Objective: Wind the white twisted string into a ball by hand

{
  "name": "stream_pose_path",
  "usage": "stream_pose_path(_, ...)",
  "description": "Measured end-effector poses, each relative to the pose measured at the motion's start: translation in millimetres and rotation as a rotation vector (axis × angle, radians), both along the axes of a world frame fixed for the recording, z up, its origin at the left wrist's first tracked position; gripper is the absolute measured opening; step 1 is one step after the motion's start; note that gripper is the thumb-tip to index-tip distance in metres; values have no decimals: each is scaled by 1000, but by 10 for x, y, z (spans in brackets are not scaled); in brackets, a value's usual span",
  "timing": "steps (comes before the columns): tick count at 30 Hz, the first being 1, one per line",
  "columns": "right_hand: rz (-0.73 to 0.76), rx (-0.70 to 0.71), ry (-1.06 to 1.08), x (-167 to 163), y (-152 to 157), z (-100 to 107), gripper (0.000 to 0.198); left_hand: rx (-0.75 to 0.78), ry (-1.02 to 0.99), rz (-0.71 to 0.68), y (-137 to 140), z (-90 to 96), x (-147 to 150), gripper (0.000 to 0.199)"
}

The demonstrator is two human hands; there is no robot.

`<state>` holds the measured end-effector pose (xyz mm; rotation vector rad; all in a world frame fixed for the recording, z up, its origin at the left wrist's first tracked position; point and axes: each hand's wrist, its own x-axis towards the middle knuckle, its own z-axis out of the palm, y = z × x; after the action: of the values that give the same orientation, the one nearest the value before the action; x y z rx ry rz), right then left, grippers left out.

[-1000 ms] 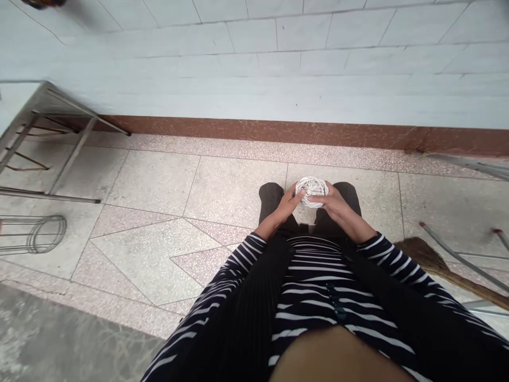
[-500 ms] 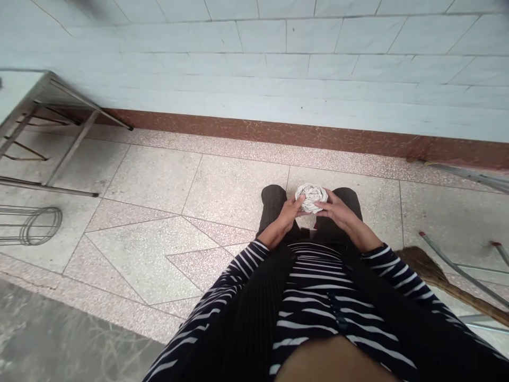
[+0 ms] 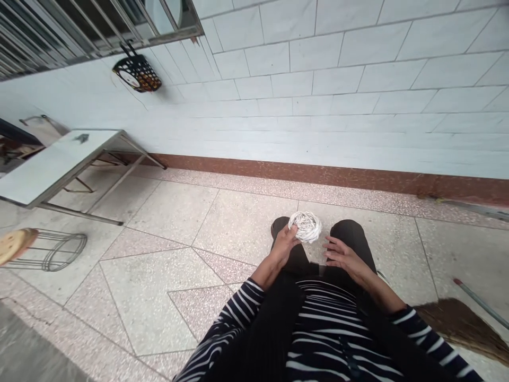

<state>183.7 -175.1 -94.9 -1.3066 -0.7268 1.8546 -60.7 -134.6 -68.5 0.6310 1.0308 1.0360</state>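
A round coil of white cord point(image 3: 307, 226) is held up over my lap, between my knees. My left hand point(image 3: 284, 242) grips its left side, with the thumb on top and the other fingers partly hidden underneath. Just to the right of the coil, my right hand point(image 3: 342, 254) is apart from it, fingers spread and nothing in them. Both forearms rest near my thighs, in striped sleeves.
A white-topped table point(image 3: 63, 159) stands at the left by the tiled wall point(image 3: 310, 79). A wire-frame stool point(image 3: 66, 249) lies near it. A patterned bag point(image 3: 137, 71) hangs below the barred window. On the right are a broom point(image 3: 463, 323) and a metal leg point(image 3: 481, 302).
My right hand has let go of the cord coil and moved off to the right. The left hand keeps hold of it. My view has turned up and left, bringing the window and bag into sight.
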Motion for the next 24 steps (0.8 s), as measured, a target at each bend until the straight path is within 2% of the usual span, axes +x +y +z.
stream_pose_path(3,-54,54,94,-97,-30,136,87,67,102,-85,-173,-85,152,94)
stream_pose_path(7,-46,16,100,-172,-24,304,93,178,188,-191,-325,-169,327,88)
stream_pose_path(12,-75,35,95,-103,68,326,87,217,124,-345,-173,-124,302,92)
stream_pose_path(15,-104,55,100,-34,170,318,85,252,142,-344,-28,-77,314,94)
stream_pose_path(18,-86,80,122,55,258,323,86,306,252,-336,53,-5,374,90)
stream_pose_path(24,-104,133,174,188,269,261,96,404,495,-428,23,96,462,87)
